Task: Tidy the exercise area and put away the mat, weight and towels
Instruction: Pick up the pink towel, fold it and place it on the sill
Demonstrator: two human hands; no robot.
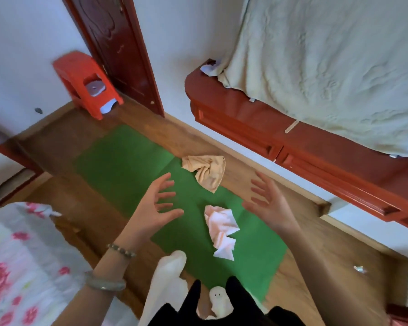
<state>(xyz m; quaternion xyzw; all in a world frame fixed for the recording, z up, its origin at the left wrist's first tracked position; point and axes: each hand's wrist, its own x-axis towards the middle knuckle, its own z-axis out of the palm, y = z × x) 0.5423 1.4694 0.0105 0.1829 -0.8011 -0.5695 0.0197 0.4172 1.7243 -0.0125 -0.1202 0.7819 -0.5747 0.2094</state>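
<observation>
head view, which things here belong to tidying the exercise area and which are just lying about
For the job: green mat, tan towel, pink-and-white towel. No weight is in view.
Just there: red stool, bed, floral bedding, small scrap on the floor.

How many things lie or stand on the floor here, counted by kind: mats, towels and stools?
Mats: 1, the green mat
Towels: 2, the tan towel and the pink towel
Stools: 1, the red stool
Total: 4
</observation>
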